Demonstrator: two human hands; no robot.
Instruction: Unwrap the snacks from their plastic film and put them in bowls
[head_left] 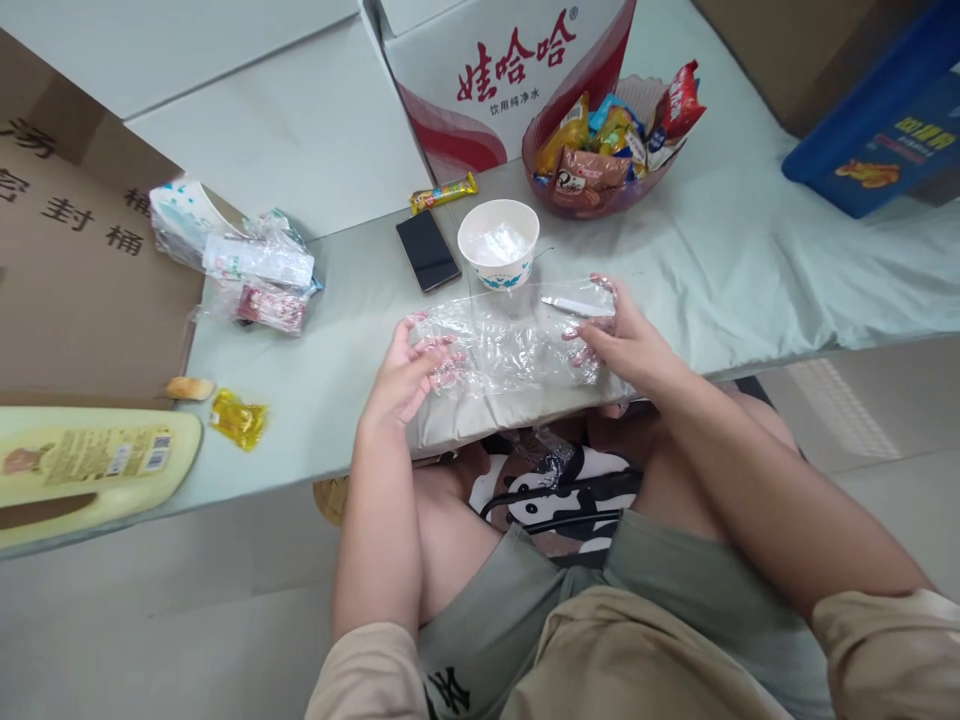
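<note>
A sheet or bag of crinkled clear plastic film [510, 345] is stretched between my two hands above the table's front edge. My left hand [411, 372] grips its left end, fingers curled into it. On the other side, my right hand [619, 338] pinches the right end between thumb and fingers. A slim white object with a pointed grey tip [574, 306] shows by the right fingers; whether it lies in, under or behind the film I cannot tell. Just beyond the film stands a white paper bowl [499, 245] with crumpled clear plastic inside.
Behind the bowl lie a black phone [427, 250] and a yellow snack packet [444, 193]. A purple glass bowl [544, 185] holds several snacks. Wrapped goods [259, 262], a yellow wrapper [238, 420] and a yellow bottle [97, 460] are at left; a blue container [847, 150] stands right.
</note>
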